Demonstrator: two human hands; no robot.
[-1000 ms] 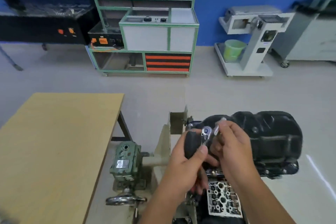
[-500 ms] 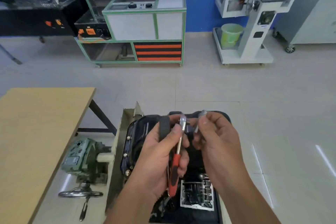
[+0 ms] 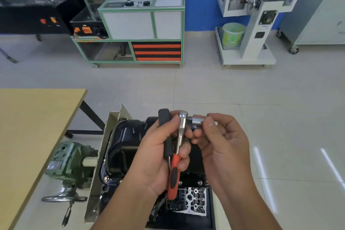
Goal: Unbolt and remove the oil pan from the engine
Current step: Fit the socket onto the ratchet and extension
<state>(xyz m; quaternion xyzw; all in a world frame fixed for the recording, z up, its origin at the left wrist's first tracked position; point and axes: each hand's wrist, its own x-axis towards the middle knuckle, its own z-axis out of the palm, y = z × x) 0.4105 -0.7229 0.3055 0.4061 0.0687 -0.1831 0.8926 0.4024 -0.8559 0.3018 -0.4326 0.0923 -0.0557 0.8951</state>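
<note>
Above the black oil pan [image 3: 123,142], my left hand [image 3: 158,157] grips a ratchet [image 3: 177,155]; my right hand [image 3: 222,147] pinches its socket [image 3: 198,120]

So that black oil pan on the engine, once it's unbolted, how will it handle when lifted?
The oil pan looks like rigid pressed metal, so probably stiff, not floppy. Its glossy surface may be slippery. It is broad and deep, so likely awkward for one hand; both are busy with the ratchet now.
</note>
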